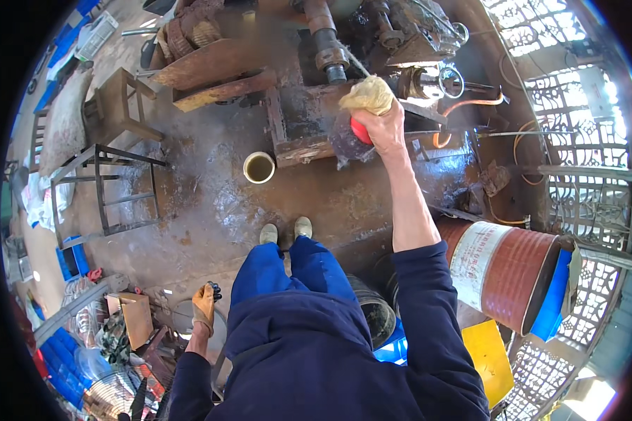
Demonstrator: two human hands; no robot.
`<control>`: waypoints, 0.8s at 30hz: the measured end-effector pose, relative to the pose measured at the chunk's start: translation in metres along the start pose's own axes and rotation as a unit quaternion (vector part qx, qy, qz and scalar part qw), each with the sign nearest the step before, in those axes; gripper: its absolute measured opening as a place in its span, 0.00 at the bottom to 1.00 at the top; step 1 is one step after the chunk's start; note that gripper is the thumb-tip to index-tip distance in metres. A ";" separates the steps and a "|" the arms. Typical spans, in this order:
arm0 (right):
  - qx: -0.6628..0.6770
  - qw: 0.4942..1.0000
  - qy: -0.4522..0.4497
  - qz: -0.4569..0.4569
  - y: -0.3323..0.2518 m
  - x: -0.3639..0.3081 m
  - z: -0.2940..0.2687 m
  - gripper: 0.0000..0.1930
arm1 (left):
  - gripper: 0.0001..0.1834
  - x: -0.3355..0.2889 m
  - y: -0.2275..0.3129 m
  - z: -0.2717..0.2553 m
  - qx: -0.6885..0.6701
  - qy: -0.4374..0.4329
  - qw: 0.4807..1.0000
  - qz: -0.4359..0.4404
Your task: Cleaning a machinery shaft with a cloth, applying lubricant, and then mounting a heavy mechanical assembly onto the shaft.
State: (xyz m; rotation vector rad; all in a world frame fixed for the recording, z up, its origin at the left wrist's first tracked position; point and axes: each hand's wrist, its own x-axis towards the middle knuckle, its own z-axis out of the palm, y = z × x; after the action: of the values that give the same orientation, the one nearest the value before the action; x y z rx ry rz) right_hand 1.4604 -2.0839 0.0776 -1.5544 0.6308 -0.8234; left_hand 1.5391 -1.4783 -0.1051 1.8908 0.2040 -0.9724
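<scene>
My right hand [385, 128] is bare and reaches forward over the edge of a rusty machine. It is closed on a crumpled yellowish cloth [371, 95]. A round red piece [360, 130] shows against its inner side, and dark, frayed-looking material [348, 144] hangs beneath; how these join is hidden. Low at my left side, my left hand [204, 304] wears a tan work glove. Its fingers look curled around something dark [215, 289] that I cannot make out. On the wet floor, left of the machine, stands a pale bucket [259, 168] of murky liquid.
The greasy machine [302, 151] fills the area ahead, with a shaft [324, 42] and a handwheel [451, 82]. A red-and-white drum [498, 270] lies at my right. Black metal frame [130, 189] and wooden stool [123, 105] stand left. Clutter surrounds a cardboard box [135, 319] lower left.
</scene>
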 end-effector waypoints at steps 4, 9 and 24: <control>-0.027 0.999 0.028 -0.016 -0.002 -0.002 0.009 0.18 | 0.19 0.009 -0.002 -0.011 0.001 -0.010 1.000 -0.009; -0.042 0.999 0.015 -0.007 0.004 0.003 0.011 0.21 | 0.22 0.029 -0.004 -0.028 0.024 -0.032 0.999 0.011; -0.036 0.984 0.168 0.056 0.007 -0.237 0.032 0.33 | 0.22 0.086 0.069 -0.041 0.142 -0.165 0.976 -0.012</control>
State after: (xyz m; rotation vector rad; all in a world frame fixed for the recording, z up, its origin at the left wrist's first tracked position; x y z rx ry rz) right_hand 1.3438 -1.8796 0.0333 -1.4403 0.9935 -0.9940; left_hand 1.6541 -1.5031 -0.1099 1.9479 -0.1170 -1.3730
